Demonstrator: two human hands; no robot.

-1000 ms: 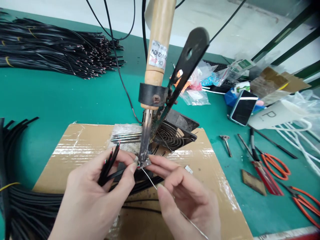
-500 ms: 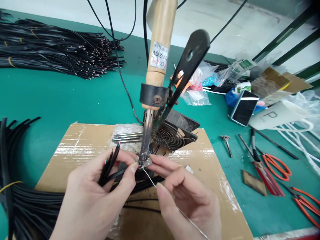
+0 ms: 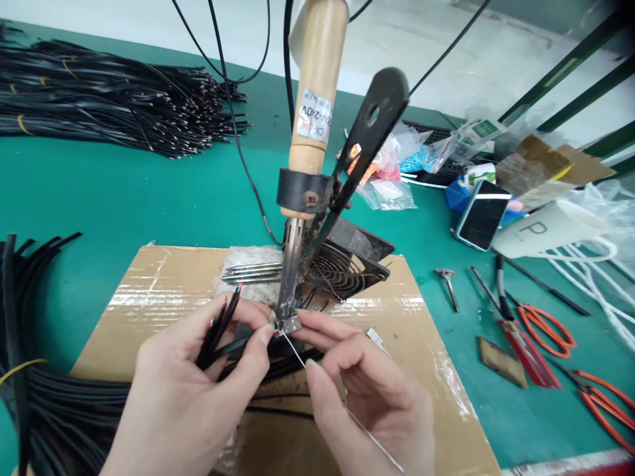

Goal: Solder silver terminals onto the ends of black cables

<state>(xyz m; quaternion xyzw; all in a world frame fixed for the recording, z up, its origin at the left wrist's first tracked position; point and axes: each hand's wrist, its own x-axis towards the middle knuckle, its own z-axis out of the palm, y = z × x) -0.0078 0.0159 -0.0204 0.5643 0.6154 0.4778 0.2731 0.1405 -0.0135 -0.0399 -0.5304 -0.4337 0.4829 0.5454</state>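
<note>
My left hand (image 3: pixel 198 377) is closed on a black cable (image 3: pixel 233 346), its end pinched between thumb and forefinger. More black cables (image 3: pixel 218 330) with bared red and green wire ends stick up out of the same hand. In my right hand (image 3: pixel 367 390) a thin strand of solder wire (image 3: pixel 296 350) is pinched, its end at the soldering iron's tip. The fingers of that hand also touch a small metal USB plug (image 3: pixel 292 324) beside the tip. The soldering iron (image 3: pixel 292 271) points down in a black clamp (image 3: pixel 303 192), its wooden handle (image 3: pixel 322 53) uppermost.
A cardboard sheet (image 3: pixel 133 311) lies beneath my hands, with a small fan (image 3: pixel 347 264) and spare iron tips (image 3: pixel 253 272) behind the iron. Bundled black cables lie left (image 3: pixel 69 410) and back left (image 3: pixel 124 99). Orange-handled scissors (image 3: pixel 548 330), a phone (image 3: pixel 483 215) and a white mug (image 3: pixel 555 228) stand right.
My right thumb has slid slightly up and left along the solder wire, toward the iron tip. My left hand has hardly moved.
</note>
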